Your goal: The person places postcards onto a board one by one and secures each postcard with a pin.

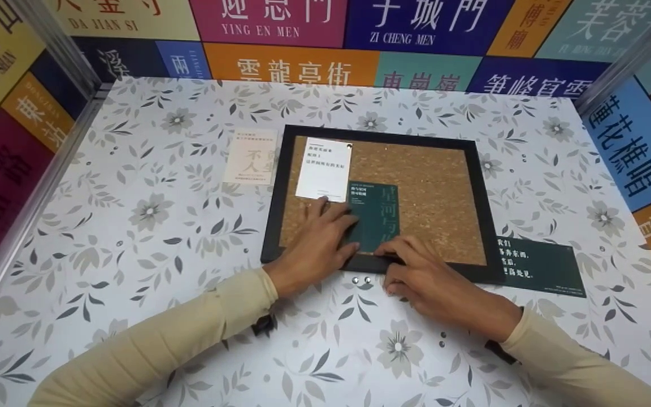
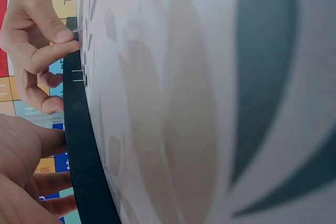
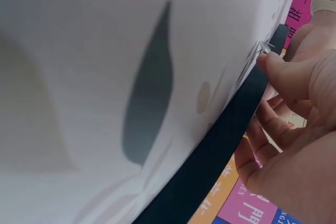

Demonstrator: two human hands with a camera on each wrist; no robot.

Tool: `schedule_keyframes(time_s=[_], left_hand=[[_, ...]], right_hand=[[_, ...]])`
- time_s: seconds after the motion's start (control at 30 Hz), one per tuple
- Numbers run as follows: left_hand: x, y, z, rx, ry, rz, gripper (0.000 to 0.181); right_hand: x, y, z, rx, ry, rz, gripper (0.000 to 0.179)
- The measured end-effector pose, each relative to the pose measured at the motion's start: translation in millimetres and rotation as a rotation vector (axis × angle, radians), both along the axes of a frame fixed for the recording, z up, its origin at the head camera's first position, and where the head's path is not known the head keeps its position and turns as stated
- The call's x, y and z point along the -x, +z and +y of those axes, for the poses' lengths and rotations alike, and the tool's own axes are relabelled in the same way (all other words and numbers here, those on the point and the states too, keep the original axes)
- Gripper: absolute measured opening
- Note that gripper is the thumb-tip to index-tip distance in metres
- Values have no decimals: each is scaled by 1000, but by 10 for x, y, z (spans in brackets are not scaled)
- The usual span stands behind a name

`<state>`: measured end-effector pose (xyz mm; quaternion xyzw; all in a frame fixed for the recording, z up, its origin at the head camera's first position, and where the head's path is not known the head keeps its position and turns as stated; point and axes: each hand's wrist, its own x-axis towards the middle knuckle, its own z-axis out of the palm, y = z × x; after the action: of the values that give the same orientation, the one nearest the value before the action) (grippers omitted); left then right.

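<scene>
A black-framed cork board (image 1: 433, 169) lies flat on the table. On its left part is a white card (image 1: 323, 169) with a small dark dot at its top right corner. Beside it, overlapping slightly lower, lies a dark green card (image 1: 375, 212). My left hand (image 1: 317, 240) rests on the board with fingers spread, touching the white card's lower edge and the green card. At the green card's bottom edge, my right hand (image 1: 416, 271) pinches a clear push pin (image 3: 264, 47) between thumb and forefinger. Two more push pins (image 1: 361, 280) stand on the table just below the frame.
A pale card (image 1: 250, 158) lies left of the board. Another dark green card (image 1: 543, 268) with white writing sits partly against or under the frame's lower right corner. The table has a flower-print cover (image 1: 150, 212), with colourful lettered panels (image 1: 303, 62) around it.
</scene>
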<state>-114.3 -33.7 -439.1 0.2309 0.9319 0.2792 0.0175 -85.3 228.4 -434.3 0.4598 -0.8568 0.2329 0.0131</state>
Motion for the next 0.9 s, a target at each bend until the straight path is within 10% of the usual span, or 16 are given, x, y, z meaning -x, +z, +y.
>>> schedule_keyframes(time_s=[0.67,0.9], left_hand=[[5,-16,4,-3,-5,-1,54],[-4,-6,14,9,10,-23,54]], right_hand=[[37,70,56,13,-14,-31,12],[232,119,127,133,-168,-177,8]])
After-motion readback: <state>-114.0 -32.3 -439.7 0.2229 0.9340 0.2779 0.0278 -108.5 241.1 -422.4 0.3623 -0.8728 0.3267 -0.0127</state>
